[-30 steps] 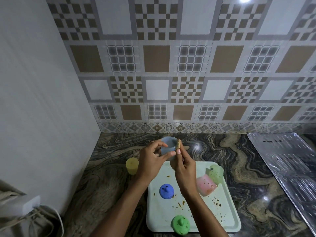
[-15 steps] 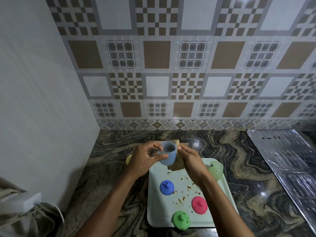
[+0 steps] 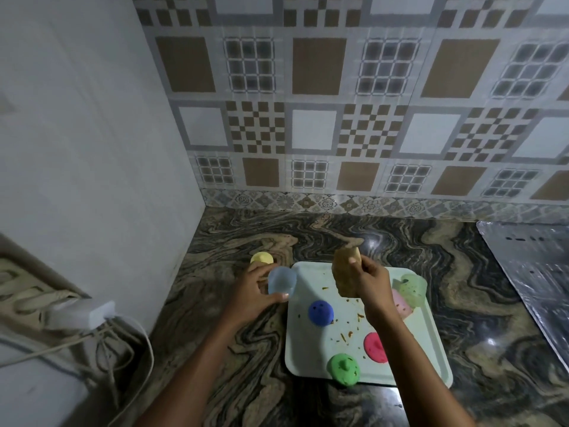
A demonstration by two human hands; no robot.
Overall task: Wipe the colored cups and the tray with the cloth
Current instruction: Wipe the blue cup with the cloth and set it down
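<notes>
Pale-blue plastic cup [image 3: 281, 283], seen from the head view, hangs just off the left edge of the pale-green rectangular tray [image 3: 431, 349], with the left hand [image 3: 249, 294] curled round its wall. Beyond it, a small yellow cup [image 3: 261, 258] stands off the tray's far-left corner. The right hand [image 3: 371, 283] pinches the tan cloth [image 3: 343, 272] above the tray's far edge. It looks like a set-down: land it beside the yellow one, clear of the tray's orange crumbs [image 3: 348, 334].
</notes>
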